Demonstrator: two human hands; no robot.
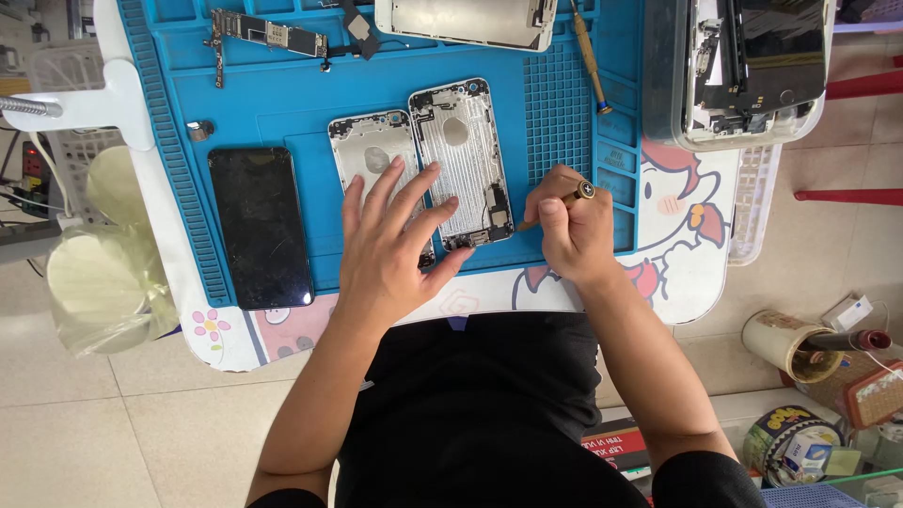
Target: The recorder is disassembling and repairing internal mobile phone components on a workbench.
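Observation:
Two silver phone rear housings lie side by side on the blue work mat (282,122). The right housing (461,150) is the larger, the left housing (362,150) partly covered. My left hand (395,240) rests flat over both, fingers spread, pressing them down. My right hand (574,230) grips a small brass-handled screwdriver (564,199), its tip pointing left at the lower end of the right housing.
A black phone screen (259,226) lies left on the mat. A circuit board (268,33), another housing (466,21) and a second screwdriver (589,56) lie at the far edge. A clear tray (752,71) holds phone parts at right. Tape rolls and clutter (809,376) sit on the floor.

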